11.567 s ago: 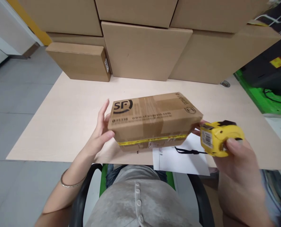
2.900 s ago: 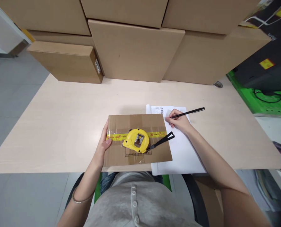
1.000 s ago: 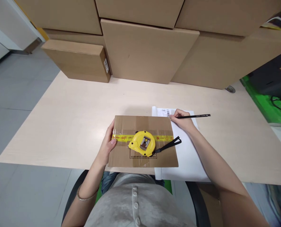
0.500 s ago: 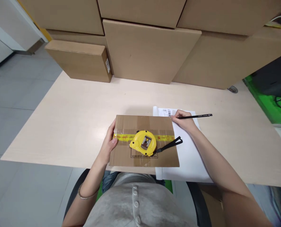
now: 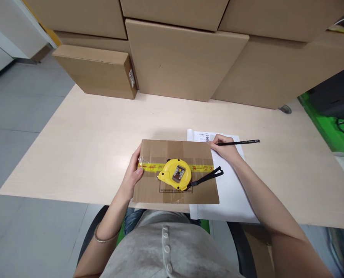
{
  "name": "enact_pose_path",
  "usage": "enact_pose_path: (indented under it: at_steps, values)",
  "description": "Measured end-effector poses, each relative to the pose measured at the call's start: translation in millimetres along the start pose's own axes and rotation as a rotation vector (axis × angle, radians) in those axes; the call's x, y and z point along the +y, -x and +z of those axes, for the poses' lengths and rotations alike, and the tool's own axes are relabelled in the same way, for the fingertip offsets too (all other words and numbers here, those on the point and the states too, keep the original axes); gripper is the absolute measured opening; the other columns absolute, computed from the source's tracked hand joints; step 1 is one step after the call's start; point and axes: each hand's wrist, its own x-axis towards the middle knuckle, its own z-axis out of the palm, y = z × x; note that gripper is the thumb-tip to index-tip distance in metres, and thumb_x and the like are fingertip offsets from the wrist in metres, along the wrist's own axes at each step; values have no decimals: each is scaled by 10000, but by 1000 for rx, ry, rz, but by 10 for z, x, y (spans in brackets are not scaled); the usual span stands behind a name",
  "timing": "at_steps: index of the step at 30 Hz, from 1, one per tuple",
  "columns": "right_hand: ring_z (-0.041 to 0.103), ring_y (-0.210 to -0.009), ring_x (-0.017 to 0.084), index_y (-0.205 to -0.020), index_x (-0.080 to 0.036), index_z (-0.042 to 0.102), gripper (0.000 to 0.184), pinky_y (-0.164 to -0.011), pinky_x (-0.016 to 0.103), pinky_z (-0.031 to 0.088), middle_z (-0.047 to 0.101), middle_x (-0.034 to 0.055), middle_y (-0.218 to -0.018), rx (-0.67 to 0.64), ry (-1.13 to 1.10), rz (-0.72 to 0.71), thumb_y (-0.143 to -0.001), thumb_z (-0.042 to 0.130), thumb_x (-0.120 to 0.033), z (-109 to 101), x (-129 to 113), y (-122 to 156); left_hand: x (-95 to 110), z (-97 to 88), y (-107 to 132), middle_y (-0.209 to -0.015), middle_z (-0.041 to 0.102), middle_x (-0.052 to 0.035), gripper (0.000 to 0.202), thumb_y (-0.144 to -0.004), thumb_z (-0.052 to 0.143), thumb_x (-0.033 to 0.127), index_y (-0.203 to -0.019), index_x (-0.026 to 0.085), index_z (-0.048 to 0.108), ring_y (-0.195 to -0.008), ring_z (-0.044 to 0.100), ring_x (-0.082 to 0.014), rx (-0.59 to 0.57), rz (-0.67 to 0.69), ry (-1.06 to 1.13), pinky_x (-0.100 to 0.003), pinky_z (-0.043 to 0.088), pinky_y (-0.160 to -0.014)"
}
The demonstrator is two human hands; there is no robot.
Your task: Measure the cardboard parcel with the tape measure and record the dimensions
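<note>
A small cardboard box point(image 5: 151, 148) with a yellow printed tape strip sits at the front of the desk. My left hand point(image 5: 132, 173) grips its left side, thumb on the top face and fingers down the edge. On top of the box rests a yellow tape measure point(image 5: 169, 175), its black wrist strap reaching past the right edge. My right hand point(image 5: 224, 148) is closed around a black pencil point(image 5: 244, 142) at the box's far right corner. The pencil's tip is too hidden to make out. Under that hand lies white paper point(image 5: 226, 193), partly covered by the box.
Large cardboard boxes point(image 5: 183, 58) are stacked along the back of the desk point(image 5: 73, 154). A flatter box point(image 5: 99, 77) stands at the back left. A black device point(image 5: 334, 96) on a green surface is at the right. A label sheet point(image 5: 201, 136) shows behind the small box.
The view has shifted very slightly. Both hands, the box, the tape measure and the pencil hold nearly the same positions.
</note>
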Motion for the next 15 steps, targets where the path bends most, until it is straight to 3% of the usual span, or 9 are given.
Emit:
enact_pose_path:
  at_steps: [10,15]
  values:
    - [477,-563,150,-590,-236,582,404,-545,299,353,595,2,-572,-16,-24,18,-712,842,-520,-12,-33,-3,-67,-48,-11,-1796,359,-10,794,-932,635,707,-1625,351,481,-1703,202,-382,-11,11,-28,-550,168,-1409]
    - [478,-557,148,-575,-238,567,417,-549,300,349,595,3,-554,-27,-24,21,-719,844,-514,-26,-30,-9,-49,-54,-10,-1788,377,10,714,-966,626,651,-1610,372,498,-1700,220,-368,-40,36,-18,-541,167,-1411]
